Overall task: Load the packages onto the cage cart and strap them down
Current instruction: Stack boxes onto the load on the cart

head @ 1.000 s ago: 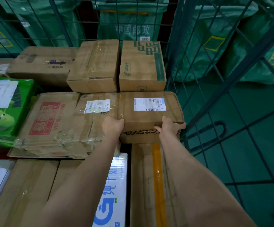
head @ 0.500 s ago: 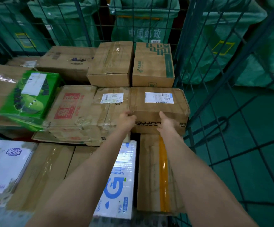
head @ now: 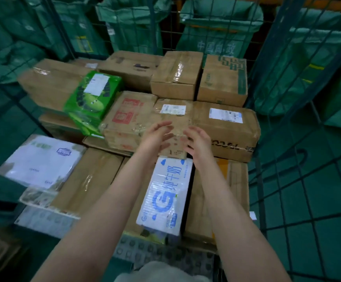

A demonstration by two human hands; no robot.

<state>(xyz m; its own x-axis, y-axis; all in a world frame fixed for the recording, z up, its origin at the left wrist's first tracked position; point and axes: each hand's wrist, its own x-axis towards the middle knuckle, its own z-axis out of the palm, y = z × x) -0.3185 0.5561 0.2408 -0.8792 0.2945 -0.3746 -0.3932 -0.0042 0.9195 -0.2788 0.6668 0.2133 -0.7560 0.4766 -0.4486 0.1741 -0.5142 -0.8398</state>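
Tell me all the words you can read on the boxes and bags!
"中国邮政": green mail bag at the back.
"纯牛奶", with a big "G": white milk carton.
Shipping labels, red stamp, black side lettering: too blurred to read.

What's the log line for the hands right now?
phase: loading | left hand: open, holding nothing | right hand: open, holding nothing | long brown box: lying inside cage cart
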